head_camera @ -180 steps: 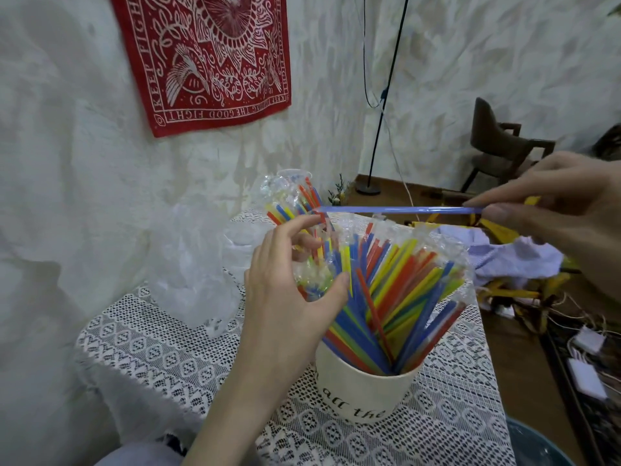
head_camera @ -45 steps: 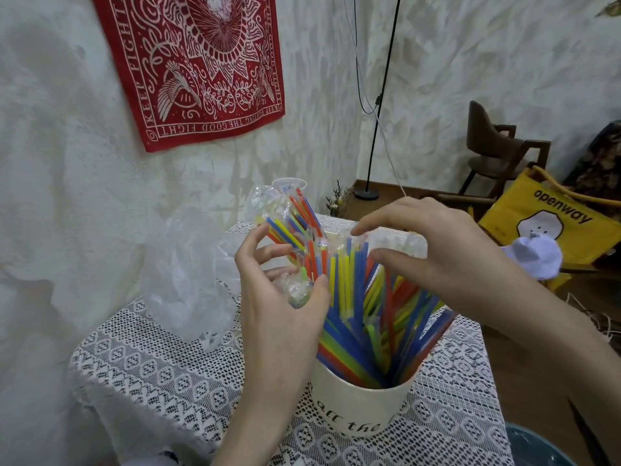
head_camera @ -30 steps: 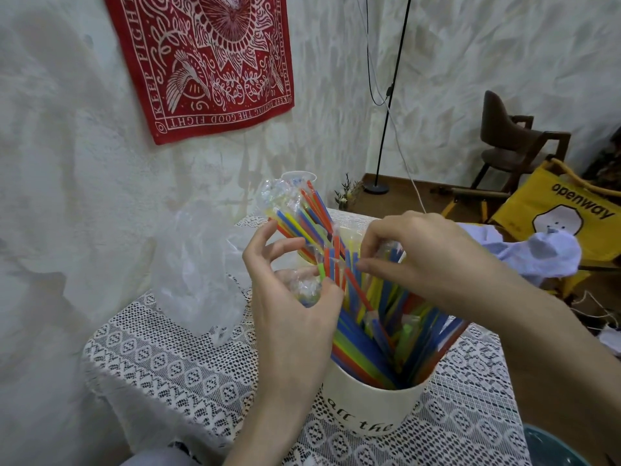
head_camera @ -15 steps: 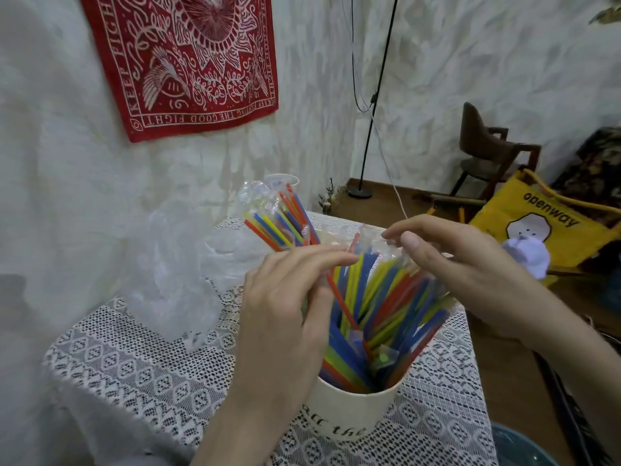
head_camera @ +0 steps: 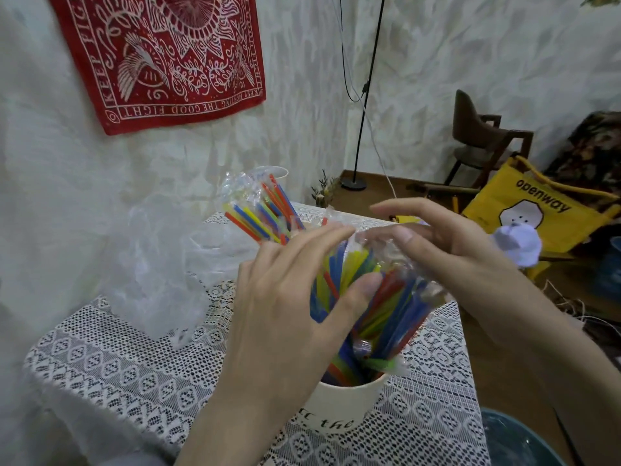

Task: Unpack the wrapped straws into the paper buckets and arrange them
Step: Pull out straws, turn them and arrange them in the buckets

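**Both hands working at the straws in the near bucket**

The wrapped straws (head_camera: 376,297) are standing fanned in the white paper bucket (head_camera: 339,403) on the lace-covered bench (head_camera: 117,364). The left hand (head_camera: 285,317) is reaching over them, its grip apart, thumb pressing the bundle. The right hand (head_camera: 447,250) is touching the clear wrapping at their tops, fingers relaxed. A second bundle (head_camera: 262,213) is standing behind.
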